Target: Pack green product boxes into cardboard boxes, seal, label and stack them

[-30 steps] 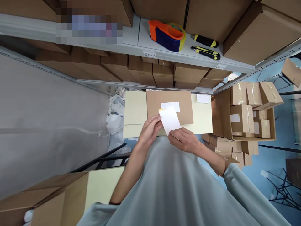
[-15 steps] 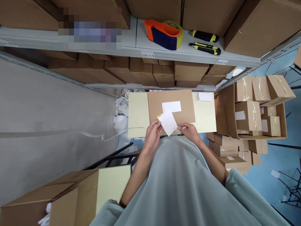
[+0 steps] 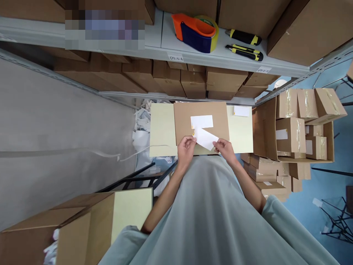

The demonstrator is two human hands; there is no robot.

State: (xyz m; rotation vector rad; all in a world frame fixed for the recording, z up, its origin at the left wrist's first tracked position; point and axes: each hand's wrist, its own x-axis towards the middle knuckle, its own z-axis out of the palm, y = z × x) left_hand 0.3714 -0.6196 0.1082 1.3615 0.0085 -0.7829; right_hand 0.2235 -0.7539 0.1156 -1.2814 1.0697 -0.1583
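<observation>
A flat brown cardboard box (image 3: 201, 119) lies on a pale yellow table (image 3: 161, 129), with a white label (image 3: 202, 121) stuck on its top. Just over the box's near edge I hold a second white label sheet (image 3: 205, 138) between both hands. My left hand (image 3: 186, 149) pinches its left corner and my right hand (image 3: 224, 148) pinches its right end. The sheet lies slanted, its left end touching the stuck label.
A steel shelf above carries an orange and blue tape dispenser (image 3: 194, 32), two yellow and black utility knives (image 3: 244, 47) and big cartons. An open carton (image 3: 300, 129) full of small taped boxes stands at the right. Paper scraps (image 3: 140, 125) lie left of the table. Another box (image 3: 82, 228) sits at lower left.
The white sheet has turned from upright to slanted and low over the box. My right hand has shifted from its bottom edge to its right end; both hands moved forward.
</observation>
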